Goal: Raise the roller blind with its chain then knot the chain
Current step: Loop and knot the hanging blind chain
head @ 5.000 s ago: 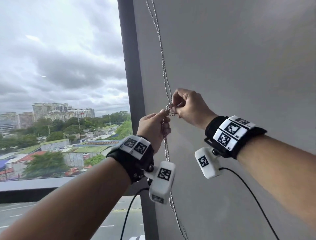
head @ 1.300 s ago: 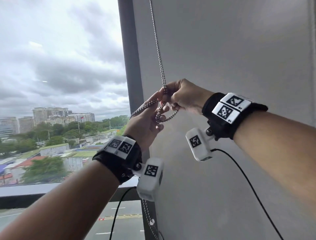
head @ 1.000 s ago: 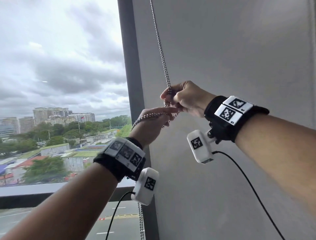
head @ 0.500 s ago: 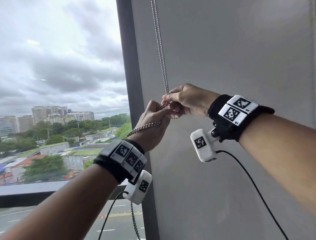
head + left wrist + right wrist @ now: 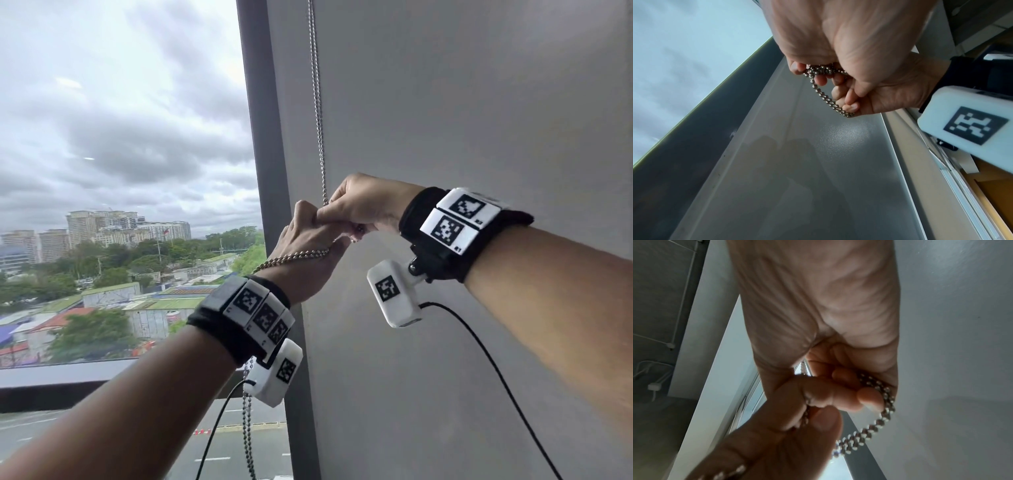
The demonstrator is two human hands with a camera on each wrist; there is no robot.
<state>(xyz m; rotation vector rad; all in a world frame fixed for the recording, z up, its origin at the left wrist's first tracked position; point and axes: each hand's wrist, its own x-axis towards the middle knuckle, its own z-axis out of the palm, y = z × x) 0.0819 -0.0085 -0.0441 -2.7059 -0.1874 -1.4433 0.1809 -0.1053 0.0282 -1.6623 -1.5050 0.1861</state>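
A metal bead chain hangs down the grey wall beside the window frame and ends in my two hands. My right hand pinches the chain where it comes down, fingers curled, with a short loop hanging from them. My left hand meets it from below and grips the chain; a strand crosses its back and drops past the wrist to the lower run. In the left wrist view the fingertips hold a bunched loop of chain. No blind fabric is in view.
A dark window frame post stands just left of the chain, with glass and a city view beyond. A grey wall fills the right. A dark sill runs along the bottom left. Black cables hang from both wrist cameras.
My left hand has rolled over and come up against my right hand, so the chain now lies across its back. The right hand stays pinching the chain at about the same height.
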